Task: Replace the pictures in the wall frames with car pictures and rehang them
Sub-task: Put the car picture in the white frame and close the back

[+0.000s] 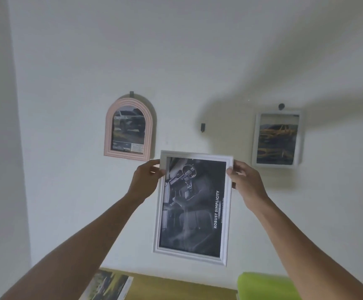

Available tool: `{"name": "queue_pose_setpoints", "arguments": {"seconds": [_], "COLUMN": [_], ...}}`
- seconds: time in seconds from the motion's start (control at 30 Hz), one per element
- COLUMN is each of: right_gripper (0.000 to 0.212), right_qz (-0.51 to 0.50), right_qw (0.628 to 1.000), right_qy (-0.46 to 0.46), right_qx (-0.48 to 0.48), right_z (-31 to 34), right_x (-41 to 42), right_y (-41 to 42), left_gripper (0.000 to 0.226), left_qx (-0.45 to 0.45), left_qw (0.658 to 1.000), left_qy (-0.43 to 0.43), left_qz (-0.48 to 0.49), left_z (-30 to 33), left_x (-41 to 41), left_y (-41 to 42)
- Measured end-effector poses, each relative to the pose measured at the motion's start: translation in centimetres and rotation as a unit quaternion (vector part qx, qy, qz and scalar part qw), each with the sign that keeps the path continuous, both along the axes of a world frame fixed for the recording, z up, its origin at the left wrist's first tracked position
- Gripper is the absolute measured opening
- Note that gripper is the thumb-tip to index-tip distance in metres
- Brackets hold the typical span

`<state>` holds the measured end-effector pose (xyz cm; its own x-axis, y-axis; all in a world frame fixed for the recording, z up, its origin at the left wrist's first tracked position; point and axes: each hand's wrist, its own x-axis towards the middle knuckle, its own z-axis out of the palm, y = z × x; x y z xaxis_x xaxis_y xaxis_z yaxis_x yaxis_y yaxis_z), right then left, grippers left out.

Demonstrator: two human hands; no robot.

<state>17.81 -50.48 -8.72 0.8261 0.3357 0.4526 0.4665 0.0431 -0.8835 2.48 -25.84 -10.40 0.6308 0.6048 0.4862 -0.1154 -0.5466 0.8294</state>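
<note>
I hold a white rectangular frame (192, 207) up against the white wall, below a bare dark hook (202, 127). It contains a dark car-interior picture with the words "ROBUST SIMPLICITY". My left hand (146, 180) grips its upper left edge and my right hand (244, 179) grips its upper right edge. A pink arched frame (129, 128) with a car picture hangs at the left on its hook. A white frame (277, 138) with a yellow car picture hangs at the right.
Below the wall runs a wooden tabletop (176, 286). A magazine or stack of printed pictures (109, 285) lies at its left. A bright green object (265, 285) sits at the lower right.
</note>
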Motion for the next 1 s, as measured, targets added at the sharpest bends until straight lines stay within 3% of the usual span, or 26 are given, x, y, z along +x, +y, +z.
{"name": "queue_pose_setpoints", "arguments": {"seconds": [0.4, 1.0], "right_gripper": [0.038, 0.038], "right_qz": [-0.098, -0.172], "right_qw": [0.992, 0.981], "right_qy": [-0.082, -0.091], "right_qx": [-0.004, 0.007], "right_z": [5.7, 5.8], "right_x": [7.1, 10.0], "right_y": [4.8, 8.8], "left_gripper": [0.025, 0.036], "left_qx": [0.031, 0.040], "left_qw": [0.999, 0.998], "left_qy": [-0.006, -0.036], "left_qz": [-0.006, 0.011], "left_z": [7.0, 7.3], "left_x": [7.8, 12.9], "left_y": [4.5, 7.6]}}
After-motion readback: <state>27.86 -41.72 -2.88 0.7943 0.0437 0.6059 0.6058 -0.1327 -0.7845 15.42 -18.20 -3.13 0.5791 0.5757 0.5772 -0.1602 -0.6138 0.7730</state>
